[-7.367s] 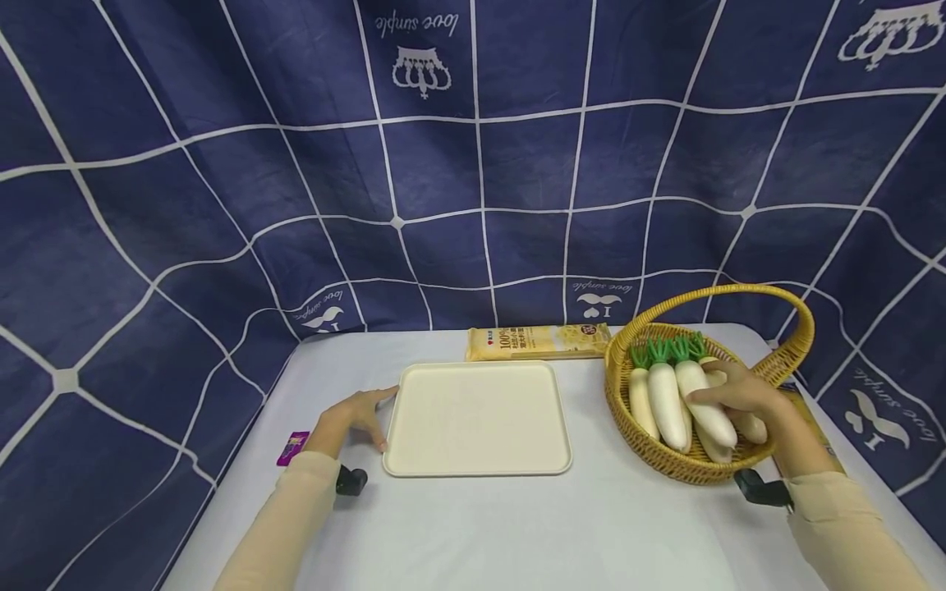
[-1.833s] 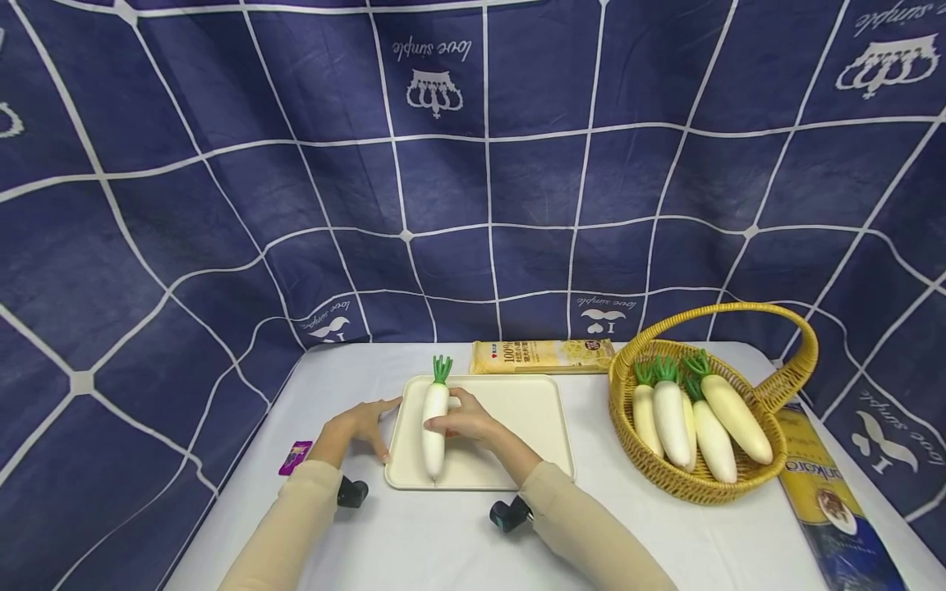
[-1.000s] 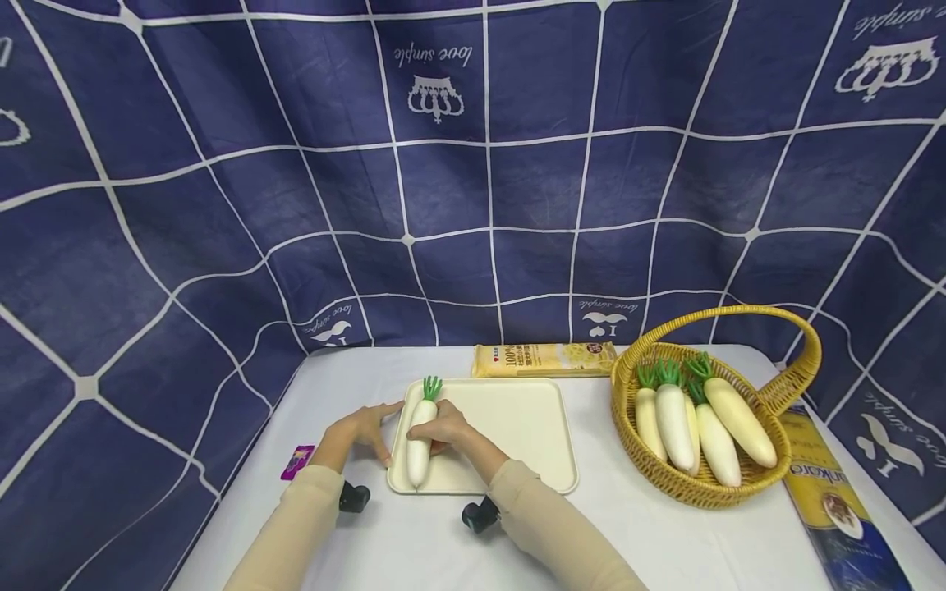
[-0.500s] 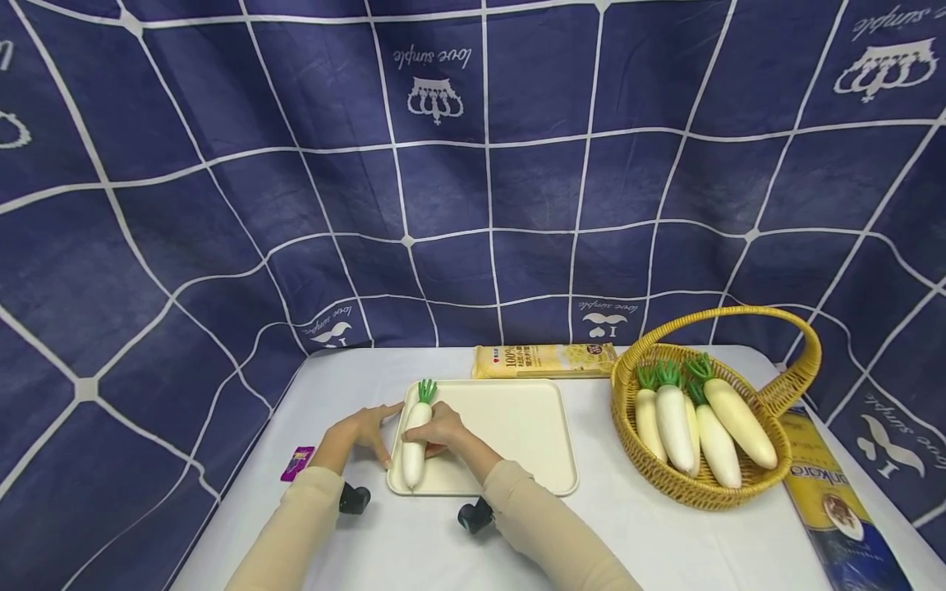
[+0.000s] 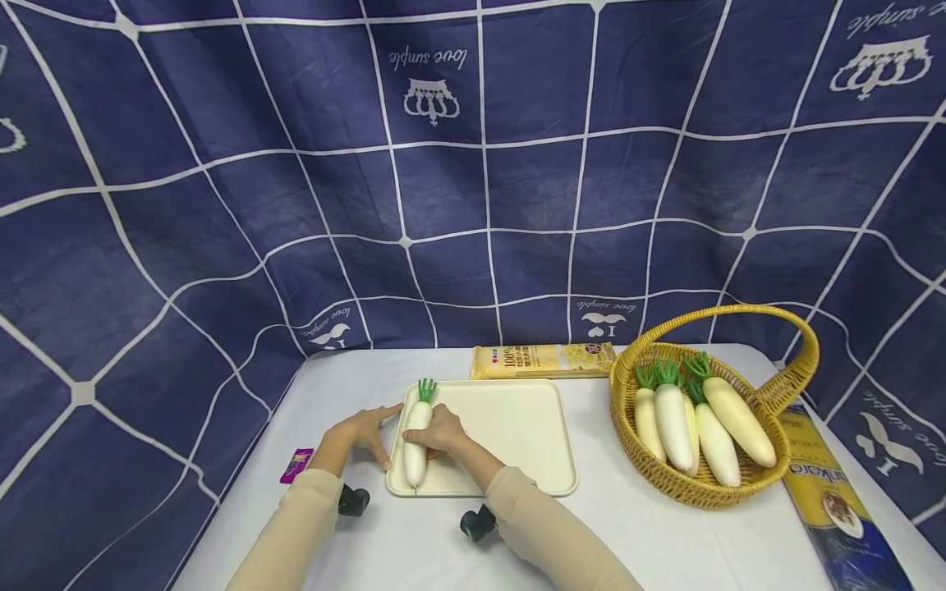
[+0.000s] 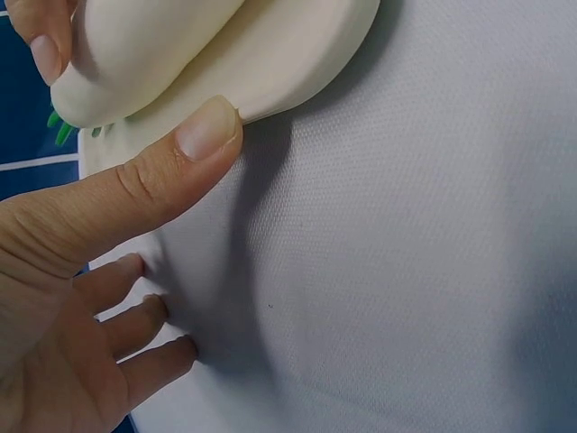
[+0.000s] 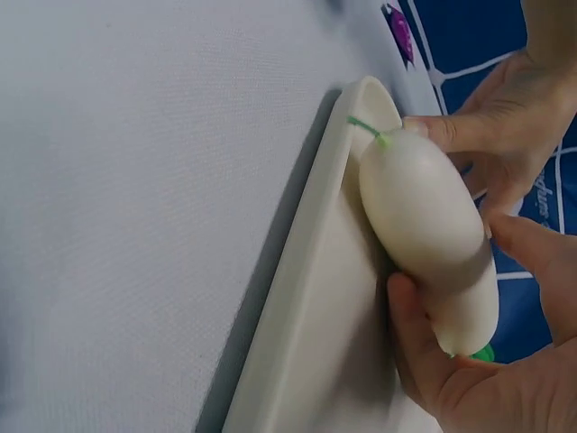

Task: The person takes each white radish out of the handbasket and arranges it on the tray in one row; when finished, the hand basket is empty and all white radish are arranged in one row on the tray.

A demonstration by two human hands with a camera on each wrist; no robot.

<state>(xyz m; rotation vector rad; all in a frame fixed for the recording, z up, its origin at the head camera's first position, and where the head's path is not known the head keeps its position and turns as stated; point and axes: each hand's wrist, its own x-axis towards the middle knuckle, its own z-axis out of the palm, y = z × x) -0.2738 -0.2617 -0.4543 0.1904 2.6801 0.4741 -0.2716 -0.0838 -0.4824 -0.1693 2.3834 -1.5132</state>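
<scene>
Head view shows the right hand (image 5: 447, 431) gripping a toy-like white radish (image 5: 416, 460), thumb and fingers on opposite sides of its body. That radish lies along the left end of a cream rectangular tray (image 5: 510, 435), green leaves at the far rim and narrow tip towards the near rim. Right wrist view shows a thin green strand running from the tip to the tray's edge.

The left hand (image 5: 362, 431) is spread beside the tray, holding nothing; in the left wrist view its thumb (image 6: 206, 135) touches the rim, with 3 other fingers apart below it.

Well to the right, a wicker basket (image 5: 702, 495) with a tall handle holds at least 5 more radishes (image 5: 674, 427), leaves pointing away. Behind the tray lies a yellow pasta packet (image 5: 543, 361); right of the basket, a yellow-and-blue packet (image 5: 838, 505). A purple sachet (image 5: 297, 465) sits left on the white-covered counter (image 5: 414, 550), before a navy curtain (image 5: 528, 189) with white lines.
</scene>
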